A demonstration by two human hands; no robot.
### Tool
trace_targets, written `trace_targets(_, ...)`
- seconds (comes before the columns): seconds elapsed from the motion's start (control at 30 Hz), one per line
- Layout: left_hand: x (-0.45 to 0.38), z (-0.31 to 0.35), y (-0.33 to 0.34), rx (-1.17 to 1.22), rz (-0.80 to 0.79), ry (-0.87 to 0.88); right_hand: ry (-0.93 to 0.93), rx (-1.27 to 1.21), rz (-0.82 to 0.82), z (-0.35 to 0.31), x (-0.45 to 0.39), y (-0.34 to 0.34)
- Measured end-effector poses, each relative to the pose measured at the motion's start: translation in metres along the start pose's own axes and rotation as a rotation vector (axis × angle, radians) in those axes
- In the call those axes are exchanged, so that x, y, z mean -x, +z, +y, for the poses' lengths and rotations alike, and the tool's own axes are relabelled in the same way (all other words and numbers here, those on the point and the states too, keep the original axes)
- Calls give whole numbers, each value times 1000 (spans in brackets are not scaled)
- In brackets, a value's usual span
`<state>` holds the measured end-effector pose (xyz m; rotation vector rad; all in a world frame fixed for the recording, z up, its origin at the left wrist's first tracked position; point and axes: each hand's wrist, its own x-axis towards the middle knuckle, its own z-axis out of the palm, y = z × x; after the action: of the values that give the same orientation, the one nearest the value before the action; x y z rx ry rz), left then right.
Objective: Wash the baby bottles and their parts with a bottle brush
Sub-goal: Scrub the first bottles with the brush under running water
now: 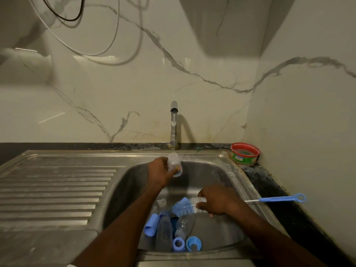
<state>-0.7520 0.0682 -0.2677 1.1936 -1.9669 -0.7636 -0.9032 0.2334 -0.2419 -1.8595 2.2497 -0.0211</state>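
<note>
The left hand (pixel 160 171) has its fingers curled round a small clear baby bottle (pixel 174 163), gripping it by the body and holding it tilted above the back of the sink basin (pixel 221 174), right under the tap (pixel 174 122), from which a thin stream of water runs down toward the bottle. The bottle's lower end carries a pale blue ring; small markings show on its side but are too blurred to read. The right hand (pixel 216 202) is closed round the bottle brush (pixel 187 206), its fingers wrapped about the white bristles near the head, while the blue bristle tip points left over the basin and the thin wire shaft and blue looped handle (pixel 281 198) stretch out to the right across the sink rim onto the dark tabletop (pixel 269 182). Below the hands, on the basin floor, lie two more clear bottles (pixel 163 234) side by side, a blue cap (pixel 151 224) to their left, and two blue screw rings (pixel 193 243) near the front wall. On the tabletop in the right back corner stands a red-rimmed round tub (pixel 244 154) with a green and red label, whose writing cannot be read.
</note>
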Motion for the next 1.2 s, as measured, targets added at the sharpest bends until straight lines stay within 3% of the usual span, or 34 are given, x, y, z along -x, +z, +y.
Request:
trace_targets(0.13, -1, -1, -2, -38, -67, 11, -9, 11, 4, 0, 0, 1)
trace_targets(0.23, -2, -2, -4, -9, 10, 29, -8, -2, 11, 0, 0, -1)
trace_targets(0.33, -1, -2, -4, -27, -42, 30, -11, -11, 20, 0, 1, -2)
trace_targets(0.43, 0, 0, -5, 29, 4, 50, -5, -30, 23, 1, 2, -4)
trace_targets(0.53, 2, -1, -5, -44, -99, 46, 5, -49, 29, 0, 4, -4)
trace_targets(0.67, 4, 2, -9, 18, -90, 37, 40, -44, 67, 3, 4, -4)
trace_targets(0.8, 13, 4, -14, -68, -130, 4, 67, 4, 147, 1, 8, -8)
trace_targets(1.2, 34, -2, -33, -174, 47, 29, 131, 86, 307, -4, 13, -9)
